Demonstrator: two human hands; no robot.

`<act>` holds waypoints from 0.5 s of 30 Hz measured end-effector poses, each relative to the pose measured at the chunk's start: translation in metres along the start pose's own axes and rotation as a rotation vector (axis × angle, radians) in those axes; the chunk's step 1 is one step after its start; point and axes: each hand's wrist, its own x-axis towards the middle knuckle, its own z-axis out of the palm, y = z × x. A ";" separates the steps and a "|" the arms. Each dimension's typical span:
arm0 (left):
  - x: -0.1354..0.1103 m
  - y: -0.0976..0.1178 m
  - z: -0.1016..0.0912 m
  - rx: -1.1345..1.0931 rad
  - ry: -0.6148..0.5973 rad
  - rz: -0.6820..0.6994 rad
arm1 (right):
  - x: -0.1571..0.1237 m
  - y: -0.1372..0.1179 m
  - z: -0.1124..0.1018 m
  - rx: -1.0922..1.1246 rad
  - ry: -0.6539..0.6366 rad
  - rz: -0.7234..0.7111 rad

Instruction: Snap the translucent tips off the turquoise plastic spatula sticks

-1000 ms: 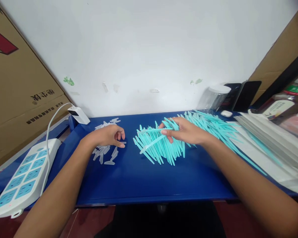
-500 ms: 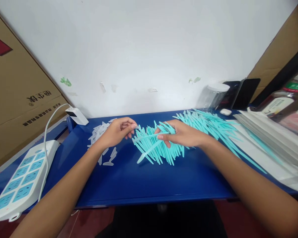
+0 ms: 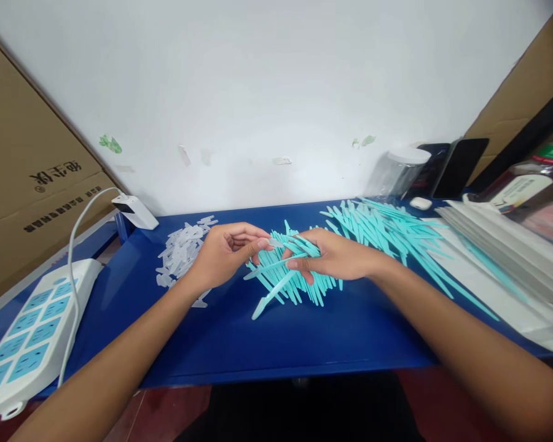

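Observation:
My right hand (image 3: 338,255) rests on a heap of teal plastic sticks (image 3: 299,276) and pinches two teal sticks (image 3: 271,279) that point left and down. My left hand (image 3: 225,252) is closed in a pinch on a small clear plastic cap (image 3: 274,243), held close to my right fingertips above the heap. A pile of the same clear caps (image 3: 179,252) lies on the blue table (image 3: 267,337) just left of my left hand. A second, longer spread of teal sticks (image 3: 396,236) lies to the right.
A white power strip (image 3: 27,334) with its cable and a white adapter (image 3: 133,212) sit at the left. Cardboard boxes (image 3: 23,166) flank the table. A clear jar (image 3: 394,175), dark phones (image 3: 458,166), white stacked bags (image 3: 502,258) and bottles (image 3: 525,187) stand at the right.
My left hand has left the cap pile and come right with a clear cap, meeting my right hand over the teal heap. The right hand kept its sticks and shifted slightly.

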 end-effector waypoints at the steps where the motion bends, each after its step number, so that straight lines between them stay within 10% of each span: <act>1: -0.001 0.001 0.001 0.000 0.007 0.006 | 0.000 0.000 0.000 -0.003 -0.004 0.003; 15: -0.004 0.005 0.006 0.030 0.043 0.063 | 0.001 0.003 0.001 0.005 -0.052 -0.002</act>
